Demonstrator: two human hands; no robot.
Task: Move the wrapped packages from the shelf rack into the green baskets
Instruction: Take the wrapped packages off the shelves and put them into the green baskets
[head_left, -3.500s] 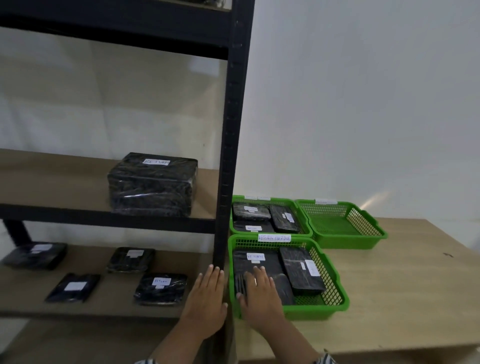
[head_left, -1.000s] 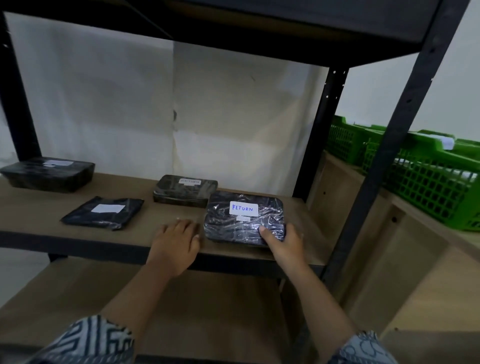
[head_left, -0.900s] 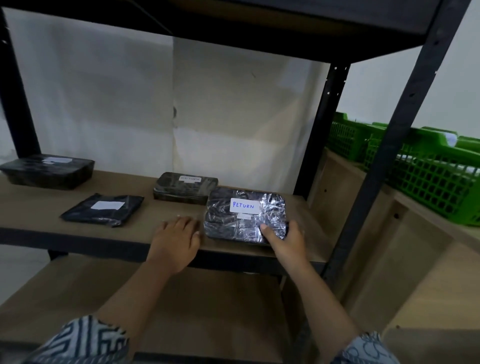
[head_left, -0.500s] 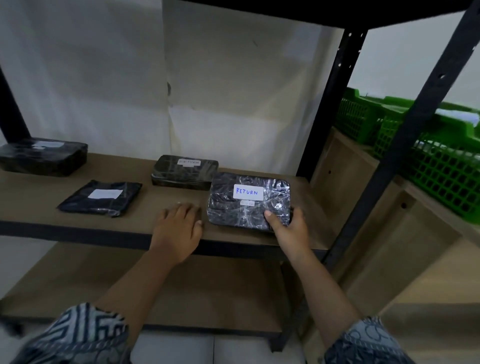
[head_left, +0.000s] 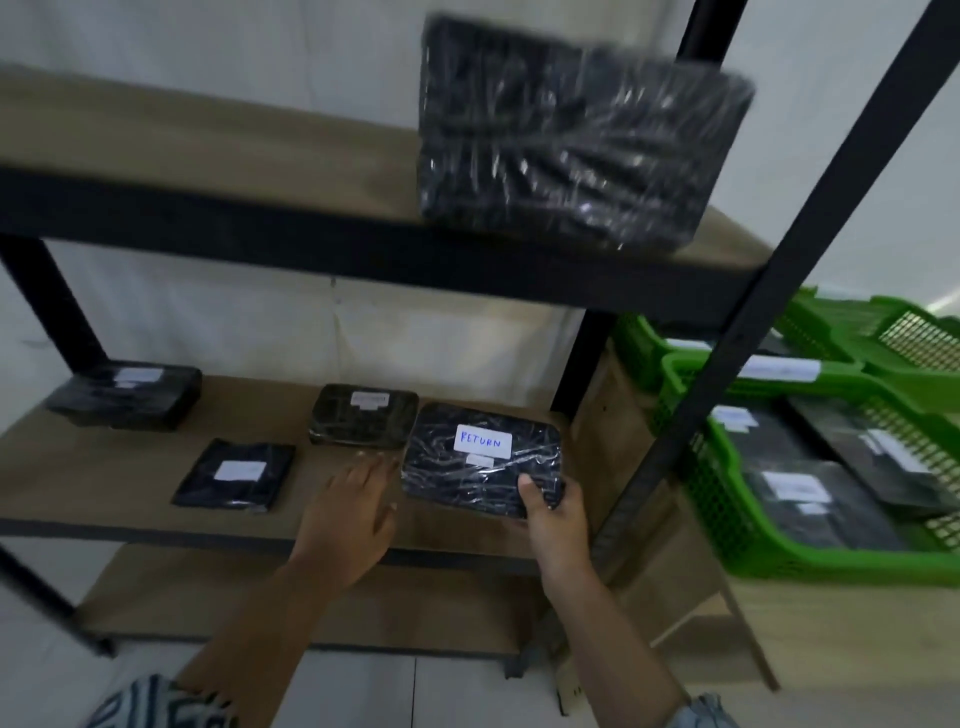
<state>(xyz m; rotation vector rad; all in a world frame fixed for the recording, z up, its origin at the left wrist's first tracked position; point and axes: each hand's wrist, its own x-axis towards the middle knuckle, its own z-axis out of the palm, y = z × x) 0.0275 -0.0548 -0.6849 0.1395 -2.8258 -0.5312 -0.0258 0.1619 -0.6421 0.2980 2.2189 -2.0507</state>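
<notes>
The packages (head_left: 566, 135) are showing black under glossy clear wrap streaked with pale glints. The front package (head_left: 483, 483) is wearing a white label (head_left: 482, 441) with blue lettering. The rack (head_left: 732, 338) is showing black posts and beams, its boards (head_left: 156, 135) tan wood-grain. The baskets (head_left: 727, 499) are glowing bright green in a fine mesh pattern. The wall (head_left: 208, 31) is looking white. The left sleeve (head_left: 156, 704) is showing a dark blue and white pattern, the right sleeve (head_left: 701, 714) pale blue

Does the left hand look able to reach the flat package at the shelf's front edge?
Probably yes: the left hand is open and holds nothing, and only bare shelf lies between it and the flat package.
</notes>
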